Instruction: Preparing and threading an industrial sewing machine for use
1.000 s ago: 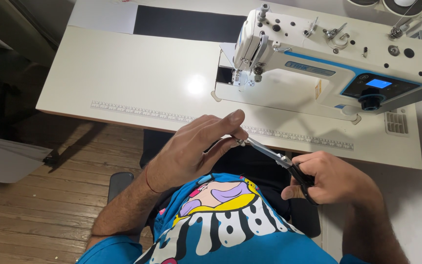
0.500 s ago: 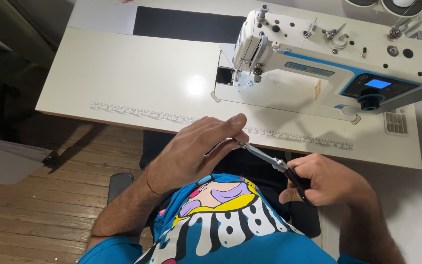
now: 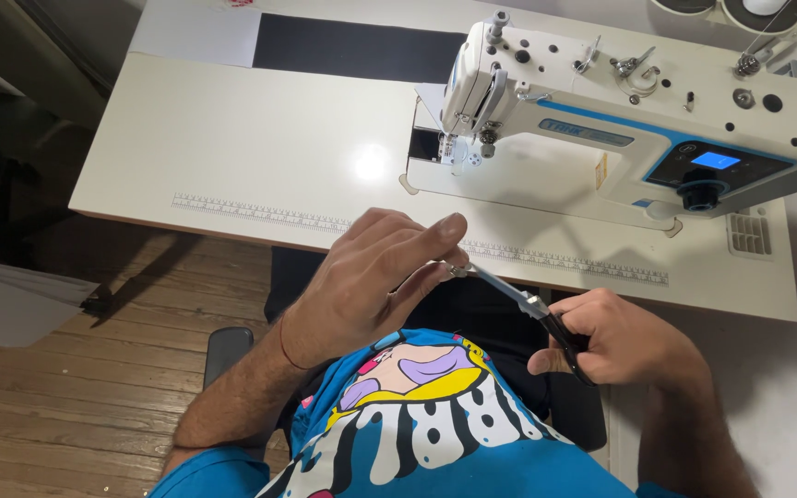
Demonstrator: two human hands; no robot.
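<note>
While the right hand (image 3: 624,341) grips black-handled steel scissors (image 3: 532,309), the left hand (image 3: 371,277) pinches something small (too tiny to identify) at their tips, below the cream surface (image 3: 232,157).

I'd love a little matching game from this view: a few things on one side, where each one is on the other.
Things:
1. scissors
2. sewing machine
3. printed ruler strip
4. black panel

Places:
A. along the table's near edge
B. at the table's far edge
C. in the right hand
D. on the table's right part

Pairs: 1-C, 2-D, 3-A, 4-B
</note>
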